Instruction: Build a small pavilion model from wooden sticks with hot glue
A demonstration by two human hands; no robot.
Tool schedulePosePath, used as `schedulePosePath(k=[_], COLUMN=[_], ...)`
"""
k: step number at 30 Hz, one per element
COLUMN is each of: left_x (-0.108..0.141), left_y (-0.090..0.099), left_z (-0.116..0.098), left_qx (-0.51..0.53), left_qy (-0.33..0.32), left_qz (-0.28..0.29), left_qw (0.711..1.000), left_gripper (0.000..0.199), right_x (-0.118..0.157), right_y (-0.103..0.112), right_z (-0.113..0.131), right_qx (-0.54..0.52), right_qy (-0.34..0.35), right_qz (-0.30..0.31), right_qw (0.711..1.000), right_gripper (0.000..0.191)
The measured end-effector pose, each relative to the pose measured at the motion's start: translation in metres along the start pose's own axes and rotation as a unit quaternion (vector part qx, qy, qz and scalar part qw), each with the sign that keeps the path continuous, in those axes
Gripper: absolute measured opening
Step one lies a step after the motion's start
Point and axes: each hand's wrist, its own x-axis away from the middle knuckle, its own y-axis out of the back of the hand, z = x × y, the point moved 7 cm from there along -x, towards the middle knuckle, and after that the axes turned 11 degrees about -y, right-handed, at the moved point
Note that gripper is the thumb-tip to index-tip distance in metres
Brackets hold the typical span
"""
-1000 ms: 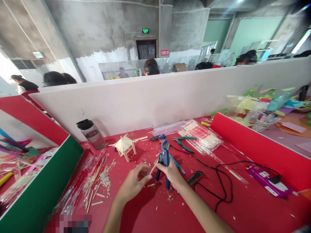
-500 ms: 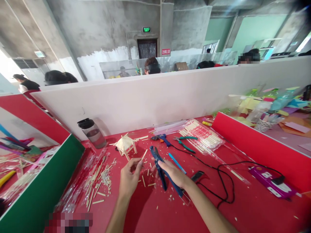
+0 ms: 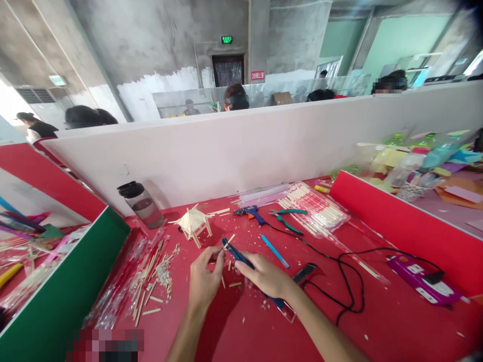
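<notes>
My left hand [image 3: 206, 274] pinches a short wooden stick [image 3: 230, 241] between thumb and fingers. My right hand [image 3: 264, 275] is wrapped round a dark blue hand cutter [image 3: 241, 257], whose head meets the stick just beyond my left fingertips. Whether the blades touch the wood I cannot tell. Behind my hands stands a small stick-built pavilion model [image 3: 194, 223] with a pale pointed roof on thin legs. Cut stick pieces [image 3: 234, 284] lie on the red table below the hands.
A water bottle [image 3: 142, 205] stands at back left. Beyond my hands lie a blue glue gun [image 3: 251, 213], green-handled pliers [image 3: 290, 219] and bagged sticks [image 3: 313, 208]. A black cable runs to a purple power strip [image 3: 420, 280]. Loose sticks [image 3: 145, 289] are at left.
The cutter has moved left and up, its head now at the stick; before, it was apart from it. Its handles look closer together. My left hand still holds the stick.
</notes>
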Motion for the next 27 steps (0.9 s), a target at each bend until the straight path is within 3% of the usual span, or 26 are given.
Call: schedulePosePath(k=[9,19,27], left_x=[0.000,-0.002,-0.001], left_y=[-0.002,-0.001,-0.001], left_z=[0.006,0.007,0.009], left_qx=[-0.015,0.008,0.026], left_qy=[0.028,0.036,0.033], left_qz=[0.008,0.013,0.002], left_qw=[0.999,0.999,0.999], left_gripper=[0.022,0.021,0.022], right_x=[-0.003,-0.006,-0.010], right_y=[-0.001,-0.007,-0.008], right_z=[-0.009,-0.022,-0.027], right_qx=[0.042,-0.011,0.007], right_qy=[-0.014,-0.053,-0.066], right_qz=[-0.012,0.012,0.022], right_qw=[0.999,0.998,0.998], right_gripper=[0.032,0.038,0.041])
